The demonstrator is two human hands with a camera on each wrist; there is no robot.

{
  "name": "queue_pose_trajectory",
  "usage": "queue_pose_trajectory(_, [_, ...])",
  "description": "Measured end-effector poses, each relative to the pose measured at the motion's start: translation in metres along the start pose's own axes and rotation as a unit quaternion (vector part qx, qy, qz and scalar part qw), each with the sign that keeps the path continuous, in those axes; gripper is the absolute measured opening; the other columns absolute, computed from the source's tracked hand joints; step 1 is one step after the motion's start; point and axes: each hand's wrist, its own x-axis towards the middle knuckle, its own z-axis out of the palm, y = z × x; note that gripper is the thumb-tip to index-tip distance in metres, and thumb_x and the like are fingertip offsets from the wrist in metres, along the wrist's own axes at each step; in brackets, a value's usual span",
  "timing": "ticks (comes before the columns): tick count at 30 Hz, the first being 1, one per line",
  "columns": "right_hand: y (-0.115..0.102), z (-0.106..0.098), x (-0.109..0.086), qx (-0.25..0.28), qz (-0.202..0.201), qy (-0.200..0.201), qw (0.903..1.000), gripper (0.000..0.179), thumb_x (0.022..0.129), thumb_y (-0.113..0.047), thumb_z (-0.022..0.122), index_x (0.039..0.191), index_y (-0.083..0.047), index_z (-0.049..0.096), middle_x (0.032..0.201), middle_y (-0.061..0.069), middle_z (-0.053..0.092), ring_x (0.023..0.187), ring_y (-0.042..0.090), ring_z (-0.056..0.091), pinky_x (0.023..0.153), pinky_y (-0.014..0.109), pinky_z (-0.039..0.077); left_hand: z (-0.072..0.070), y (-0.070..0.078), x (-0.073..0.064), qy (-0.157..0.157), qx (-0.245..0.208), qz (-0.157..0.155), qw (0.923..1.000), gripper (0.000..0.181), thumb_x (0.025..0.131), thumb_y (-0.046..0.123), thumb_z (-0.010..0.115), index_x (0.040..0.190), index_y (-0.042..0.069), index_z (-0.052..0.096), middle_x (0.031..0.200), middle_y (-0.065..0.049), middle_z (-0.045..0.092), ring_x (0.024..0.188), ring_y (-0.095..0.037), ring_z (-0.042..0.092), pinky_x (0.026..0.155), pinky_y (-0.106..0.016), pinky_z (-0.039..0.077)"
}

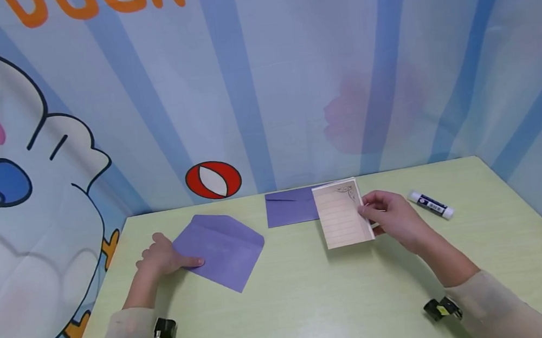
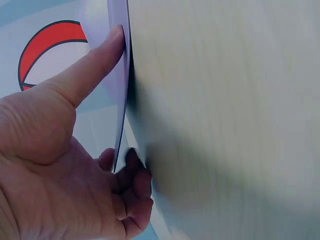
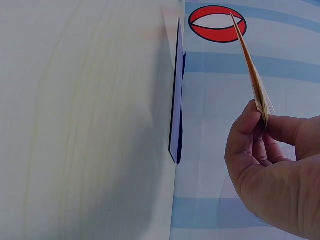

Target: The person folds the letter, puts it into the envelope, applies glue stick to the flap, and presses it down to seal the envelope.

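At the left of the table in the head view, my left hand (image 1: 162,255) holds a purple envelope (image 1: 225,249) by its left edge, its flap unfolded. The left wrist view shows the thumb (image 2: 102,57) along one face of this envelope and the fingers behind its edge. My right hand (image 1: 393,217) pinches a small stack of lined notepaper (image 1: 341,216) with a scroll ornament in one corner. Seen edge-on in the right wrist view, the notepaper (image 3: 254,75) is held between thumb and fingers, raised off the table. It partly covers a second purple envelope (image 1: 290,210).
A glue stick (image 1: 431,205) lies to the right of my right hand. Behind the pale wooden table (image 1: 304,307) hangs a blue striped backdrop (image 1: 282,81) with cartoon prints, along the table's back edge. Each sleeve has a small black camera (image 1: 165,329) near the wrist.
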Motion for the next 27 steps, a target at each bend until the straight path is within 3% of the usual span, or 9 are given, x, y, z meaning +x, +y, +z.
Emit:
queue_pose_trajectory(4, [0.000,0.001,0.001,0.001,0.001,0.000,1.0000,0.030,0.110,-0.016,0.060,0.130,0.006,0.057,0.109,0.017,0.066,0.092,0.024,0.067,0.076,0.037,0.063,0.003,0.000,-0.001,0.004,-0.037,0.006,0.9993,0.120,0.075,0.043,0.097,0.143,-0.017,0.018,0.129,-0.039,0.046,0.122,-0.057,0.045,0.105,-0.073,0.038])
queue_pose_trajectory(8, [0.000,0.003,0.002,-0.003,0.003,0.002,1.0000,0.029,0.110,-0.015,0.060,0.130,0.006,0.057,0.109,0.017,0.066,0.092,0.024,0.067,0.076,0.037,0.063,0.005,-0.001,-0.002,0.036,-0.098,0.024,0.9943,0.113,0.077,0.030,0.097,0.146,-0.012,0.017,0.133,-0.037,0.038,0.120,-0.055,0.046,0.102,-0.066,0.045])
queue_pose_trajectory(11, [0.000,0.003,0.002,-0.004,0.002,0.002,1.0000,0.028,0.110,-0.015,0.059,0.129,0.006,0.057,0.109,0.017,0.066,0.092,0.024,0.066,0.075,0.037,0.062,0.004,-0.001,-0.002,0.065,-0.150,0.038,0.9857,0.114,0.080,0.019,0.095,0.155,-0.008,0.013,0.142,-0.039,0.032,0.126,-0.055,0.045,0.107,-0.064,0.045])
queue_pose_trajectory(16, [-0.001,0.004,0.003,0.000,-0.001,0.002,1.0000,0.029,0.110,-0.015,0.060,0.129,0.006,0.057,0.108,0.016,0.066,0.092,0.024,0.067,0.076,0.037,0.063,-0.004,0.002,-0.003,0.098,-0.238,0.049,0.9651,0.124,0.086,0.011,0.088,0.168,0.008,-0.005,0.161,-0.040,0.021,0.146,-0.056,0.032,0.119,-0.064,0.033])
queue_pose_trajectory(18, [-0.001,0.005,0.003,0.003,-0.002,0.002,1.0000,0.029,0.110,-0.016,0.060,0.129,0.006,0.057,0.109,0.017,0.066,0.092,0.024,0.067,0.076,0.037,0.063,-0.007,0.004,-0.005,0.101,-0.290,0.048,0.9505,0.125,0.090,0.009,0.085,0.169,0.014,-0.012,0.164,-0.037,0.024,0.147,-0.052,0.036,0.119,-0.061,0.035])
queue_pose_trajectory(21, [-0.002,0.007,0.004,0.008,-0.004,0.000,1.0000,0.031,0.110,-0.016,0.060,0.131,0.006,0.057,0.110,0.017,0.066,0.093,0.024,0.068,0.077,0.038,0.063,-0.008,0.008,-0.008,0.094,-0.389,0.047,0.9152,0.117,0.095,0.006,0.079,0.170,0.017,-0.010,0.160,-0.032,0.038,0.137,-0.041,0.054,0.108,-0.046,0.052])
queue_pose_trajectory(24, [-0.005,0.009,0.005,0.011,-0.003,0.001,0.9999,0.031,0.110,-0.017,0.061,0.132,0.005,0.057,0.111,0.017,0.065,0.095,0.025,0.068,0.078,0.038,0.063,-0.007,0.013,-0.011,0.076,-0.475,0.054,0.8753,0.094,0.098,0.002,0.074,0.170,0.007,0.013,0.151,-0.028,0.052,0.113,-0.024,0.069,0.090,-0.030,0.061])
queue_pose_trajectory(27, [-0.008,0.010,0.005,0.012,-0.002,0.002,0.9999,0.032,0.110,-0.018,0.061,0.133,0.004,0.057,0.112,0.017,0.065,0.097,0.027,0.068,0.079,0.039,0.064,-0.007,0.021,-0.016,0.060,-0.520,0.064,0.8499,0.067,0.101,0.002,0.071,0.159,-0.002,0.040,0.139,-0.021,0.063,0.097,-0.012,0.072,0.082,-0.025,0.061])
